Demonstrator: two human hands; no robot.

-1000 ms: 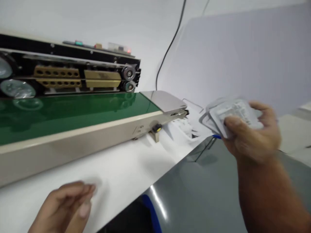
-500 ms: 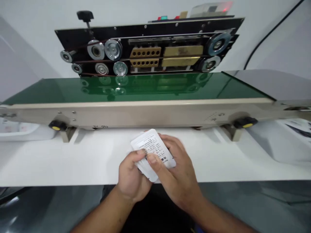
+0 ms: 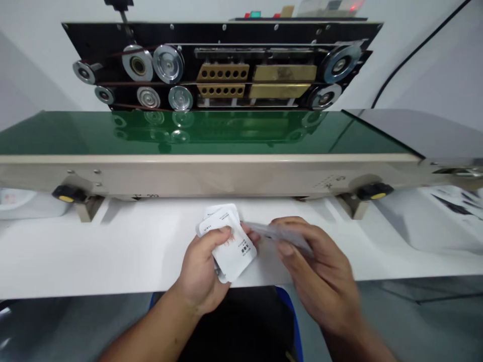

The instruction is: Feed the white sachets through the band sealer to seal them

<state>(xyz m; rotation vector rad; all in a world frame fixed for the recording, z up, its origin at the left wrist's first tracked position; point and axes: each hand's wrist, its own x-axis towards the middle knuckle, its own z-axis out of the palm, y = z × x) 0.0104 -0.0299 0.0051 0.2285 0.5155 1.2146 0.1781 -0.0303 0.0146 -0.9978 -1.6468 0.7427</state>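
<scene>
Left hand (image 3: 199,269) clamps a stack of white printed packets (image 3: 230,246) above the counter (image 3: 113,241), right hand (image 3: 317,266) pinching a blurred flat packet (image 3: 281,235) just beside it

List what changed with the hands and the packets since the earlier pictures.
The right hand has drawn a flat packet rightward, away from the stack of white packets, which the left hand now holds alone. The band sealer's green conveyor belt stayed in place; only the view shifted.
</scene>
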